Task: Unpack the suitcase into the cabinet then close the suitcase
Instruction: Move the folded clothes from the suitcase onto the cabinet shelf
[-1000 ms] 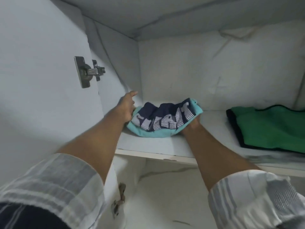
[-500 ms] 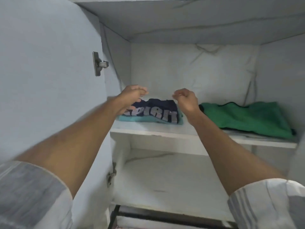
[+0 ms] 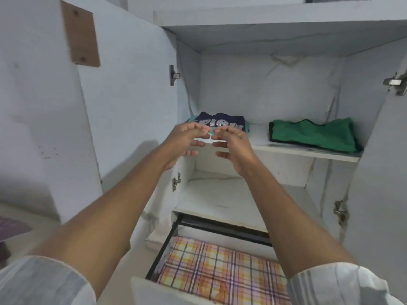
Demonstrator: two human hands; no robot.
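The white cabinet's upper shelf (image 3: 308,151) carries a folded navy and teal garment (image 3: 222,122) at its left end and a folded green garment (image 3: 312,135) at its right. In front of that shelf, my left hand (image 3: 187,142) and my right hand (image 3: 233,146) hover close together with loosely curled fingers and hold nothing. Both hands are apart from the navy garment and partly cover its near edge. The suitcase is out of view.
Both cabinet doors stand open, the left door (image 3: 123,106) with a brown plate near its top. The lower shelf (image 3: 220,199) is bare. Below it an open drawer (image 3: 163,249) holds an orange plaid cloth (image 3: 220,265).
Both hands let go of the navy garment and drew back out of the cabinet. The view pulled away, bringing the lower shelf and the drawer into sight.
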